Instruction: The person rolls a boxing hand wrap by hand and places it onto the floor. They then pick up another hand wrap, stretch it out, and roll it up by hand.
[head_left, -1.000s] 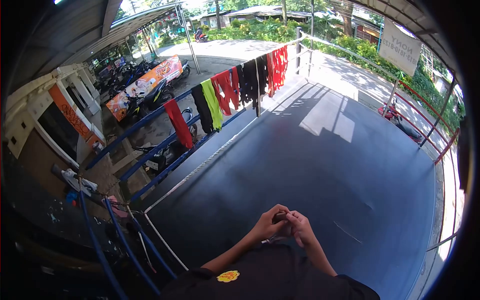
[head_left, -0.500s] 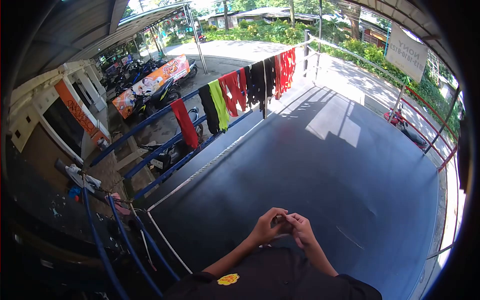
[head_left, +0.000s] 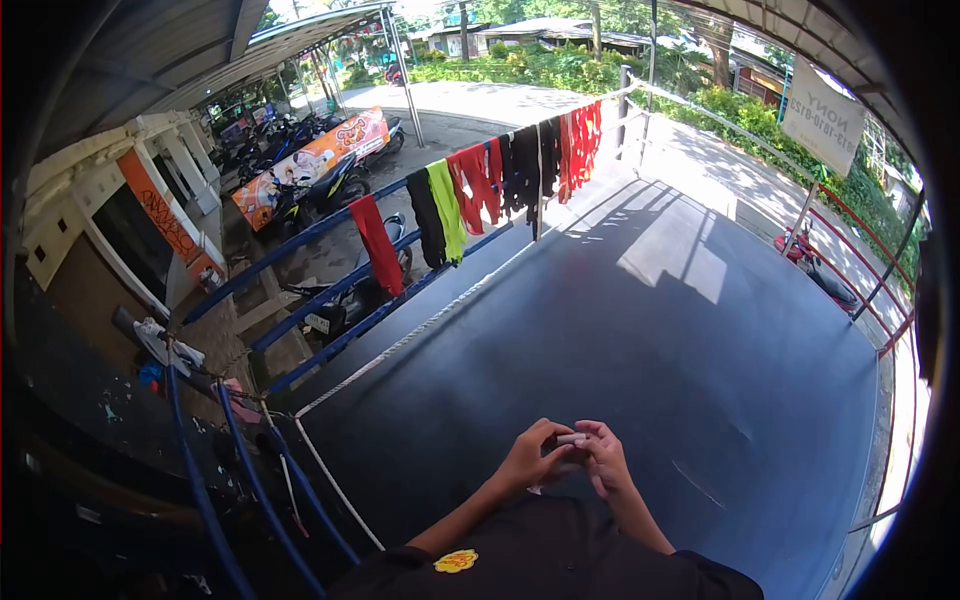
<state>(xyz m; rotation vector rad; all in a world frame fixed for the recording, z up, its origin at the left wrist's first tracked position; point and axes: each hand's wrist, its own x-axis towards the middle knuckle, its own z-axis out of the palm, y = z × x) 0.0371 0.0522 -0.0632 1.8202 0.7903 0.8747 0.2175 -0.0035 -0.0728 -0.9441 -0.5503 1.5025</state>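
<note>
My left hand (head_left: 537,457) and my right hand (head_left: 604,460) meet in front of my dark shirt at the lower middle. Between the fingertips of both is a small whitish stick-like piece (head_left: 571,438), too small to name for certain. The fingers of each hand are bent and pinched about it. A bit of something white (head_left: 535,490) peeks out just below my left hand; what it is cannot be made out. Under the hands spreads the dark mat (head_left: 600,340) of a boxing ring.
Red, black and yellow-green cloth strips hang over the blue ring ropes (head_left: 290,240) on the left. A white rope (head_left: 420,328) runs along the mat's edge. Beyond stand motorcycles (head_left: 320,190) and an orange banner (head_left: 270,190). Red ropes (head_left: 860,225) border the right side.
The small whitish piece now shows between my fingertips, where before it was hidden. My right fingers have lifted and opened slightly. The view has shifted a little.
</note>
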